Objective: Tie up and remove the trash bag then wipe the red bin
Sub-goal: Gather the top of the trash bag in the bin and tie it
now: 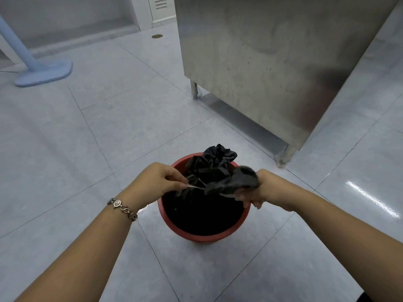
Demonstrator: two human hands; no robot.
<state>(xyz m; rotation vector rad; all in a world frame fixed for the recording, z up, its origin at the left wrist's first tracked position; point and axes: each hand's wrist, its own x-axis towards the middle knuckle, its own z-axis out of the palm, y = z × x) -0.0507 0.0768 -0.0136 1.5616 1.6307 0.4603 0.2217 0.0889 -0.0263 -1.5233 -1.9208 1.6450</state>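
The trash bag [209, 171], thin black plastic crumpled into soft folds, sits inside the red bin [204, 237] at the lower centre of the frame, its gathered mouth rising above the rim. The left hand [162, 178] pinches a stretched strip of the bag's edge between thumb and fingertips. The right hand [255, 190] is closed in a fist round a thicker bunch of the same plastic. The two hands are apart, one at each side of the bin's mouth, and the film between them is drawn taut into a pale, narrow band.

This looks like the tying step, and the knot does not appear finished. The next move probably calls for crossing the two held ends and cinching them down without tearing the film, which stretches thin where it is pulled. After that the bag has to be lifted clear before any wiping.

The bin is a round, smooth plastic tub with a rolled lip, standing on glossy pale floor tiles [87, 149]. A metal bracelet [123, 209] circles the left wrist. In the upper right of the frame stands a brushed steel cabinet [261, 62] on short legs, and in the upper left the flat blue base of a stand [43, 73].
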